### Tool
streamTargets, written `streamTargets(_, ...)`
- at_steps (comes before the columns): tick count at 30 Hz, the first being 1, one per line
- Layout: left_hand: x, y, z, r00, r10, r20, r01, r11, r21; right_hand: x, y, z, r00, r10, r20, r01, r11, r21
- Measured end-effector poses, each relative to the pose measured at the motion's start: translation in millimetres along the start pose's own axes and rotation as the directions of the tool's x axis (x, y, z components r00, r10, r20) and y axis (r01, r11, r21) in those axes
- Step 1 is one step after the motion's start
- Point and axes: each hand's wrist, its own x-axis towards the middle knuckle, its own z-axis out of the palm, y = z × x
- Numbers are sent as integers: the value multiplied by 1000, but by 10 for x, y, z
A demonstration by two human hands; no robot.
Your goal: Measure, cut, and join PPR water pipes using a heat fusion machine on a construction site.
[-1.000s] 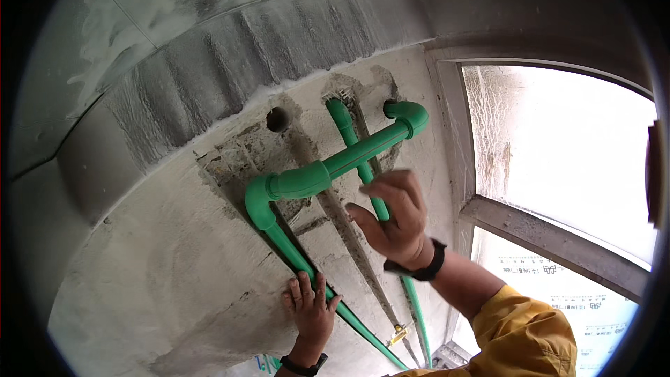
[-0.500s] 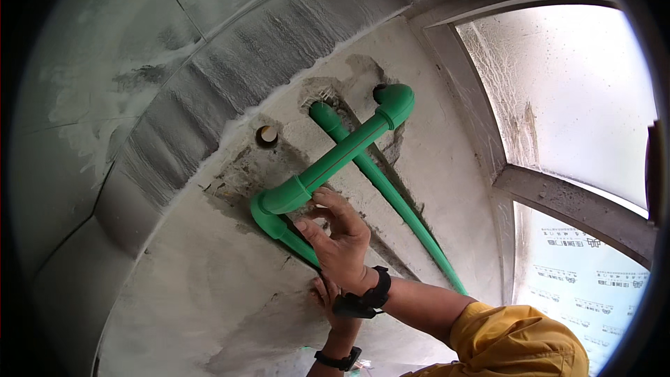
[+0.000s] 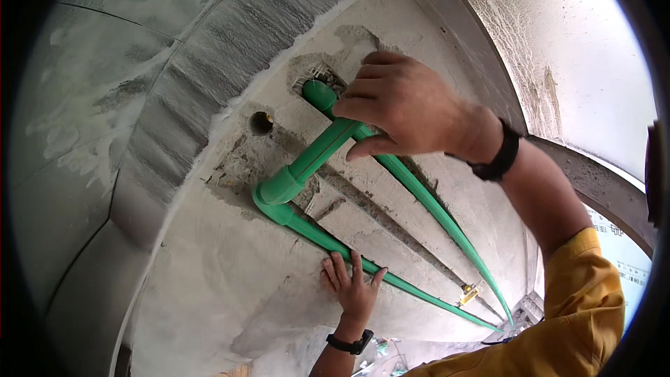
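A thick green plastic pipe (image 3: 322,148) crosses in front of the bare wall, with a green elbow (image 3: 279,185) at its left end. From that elbow a long green pipe (image 3: 317,235) runs down the wall toward the lower right. My right hand (image 3: 412,101) is curled round the upper right end of the crosspiece and hides the pipe elbow there. My left hand (image 3: 354,292) has its fingers spread against the wall, fingertips touching the long pipe. Behind the crosspiece, a second long green pipe (image 3: 440,206) leaves a broken hole.
A round hole (image 3: 262,123) opens in the wall left of the pipes. Grooves (image 3: 398,230) are cut between them, with a small yellow fitting (image 3: 469,295) low down. A grey-framed window (image 3: 551,56) stands at right; grey wrinkled sheeting (image 3: 230,49) edges the ceiling.
My right hand has moved up and right from beside the left elbow to the crosspiece's far end. My left hand now shows spread beside the lower pipe. The view has shifted.
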Motion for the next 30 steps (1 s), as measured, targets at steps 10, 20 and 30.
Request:
streamTargets(10, 1685, -391, -1502, 896, 188, -402, -300, 924, -237, -9, 261, 140, 984, -161, 77, 148, 978, 148)
streamTargets(20, 2618, -357, -1838, 897, 378, 228, -223, 833, -506, -64, 269, 129, 994, -107, 22, 103, 987, 127)
streamTargets(30, 2527, -376, -1646, 953, 302, 34, -237, 810, -537, -83, 217, 132, 996, -57, 68, 51, 996, 80)
